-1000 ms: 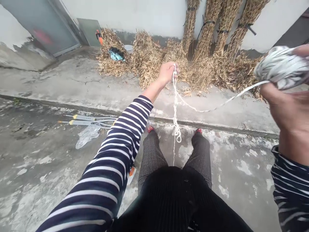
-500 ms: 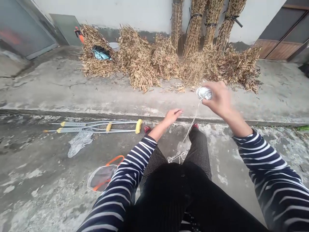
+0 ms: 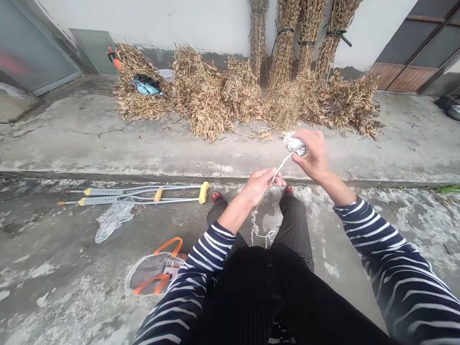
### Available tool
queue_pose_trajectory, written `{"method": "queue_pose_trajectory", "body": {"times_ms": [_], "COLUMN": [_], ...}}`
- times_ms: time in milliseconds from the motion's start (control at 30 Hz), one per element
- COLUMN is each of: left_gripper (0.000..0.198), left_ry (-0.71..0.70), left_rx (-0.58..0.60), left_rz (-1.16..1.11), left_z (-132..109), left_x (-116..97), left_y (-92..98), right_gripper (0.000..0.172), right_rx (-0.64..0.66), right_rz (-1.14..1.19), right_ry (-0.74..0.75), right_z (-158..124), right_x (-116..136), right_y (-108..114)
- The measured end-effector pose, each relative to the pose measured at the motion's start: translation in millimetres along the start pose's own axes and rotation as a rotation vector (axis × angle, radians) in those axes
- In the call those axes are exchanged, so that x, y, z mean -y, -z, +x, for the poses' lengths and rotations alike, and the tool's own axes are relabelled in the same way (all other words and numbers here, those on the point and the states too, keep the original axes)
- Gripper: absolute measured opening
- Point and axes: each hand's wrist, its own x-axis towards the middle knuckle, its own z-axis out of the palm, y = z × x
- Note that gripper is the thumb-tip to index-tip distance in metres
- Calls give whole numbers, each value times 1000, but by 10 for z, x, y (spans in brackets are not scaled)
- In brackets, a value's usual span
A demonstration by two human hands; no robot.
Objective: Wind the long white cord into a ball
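Note:
In my right hand (image 3: 313, 154) is a ball of white cord (image 3: 294, 144), gripped between thumb and fingers above the concrete step. A taut strand (image 3: 283, 164) runs from it down to my left hand (image 3: 261, 184), whose fingers are closed on the cord, lower and to the left. Below the left hand the loose cord (image 3: 254, 223) hangs down and lies in loops on the ground between my legs.
Two crutches (image 3: 143, 194) lie at left by the step (image 3: 143, 158), near a clear plastic bag (image 3: 113, 220). Closer in sits a mesh bag with orange handles (image 3: 147, 275). Dried stalk bundles (image 3: 208, 96) line the wall, several standing tied (image 3: 285, 43).
My left hand has moved up and right and closed on the cord. My right hand has come slightly lower and left with the ball, and the strand is now pulled between them.

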Motion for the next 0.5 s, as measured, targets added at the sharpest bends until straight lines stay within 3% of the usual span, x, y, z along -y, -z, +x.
{"method": "queue_pose_trajectory", "body": {"times_ms": [133, 233, 367, 433, 500], "left_gripper": [34, 34, 21, 11, 18], "left_ry": [-70, -67, 10, -15, -62], "left_rx": [-14, -24, -218, -347, -412], "left_rz": [291, 521, 858, 880, 702], "left_z": [-128, -183, -211, -185, -119], "left_x": [55, 159, 273, 279, 257], "left_y": [81, 279, 609, 666, 601], "right_gripper": [39, 41, 39, 37, 35], "right_rx": [-29, -1, 34, 16, 14], "right_rz": [25, 29, 15, 7, 2], "right_ry": [11, 39, 50, 28, 15], "right_z": [-30, -42, -70, -77, -73], "right_x": [-5, 37, 119, 177, 248], "right_y": [-69, -84, -102, -140, -196]}}
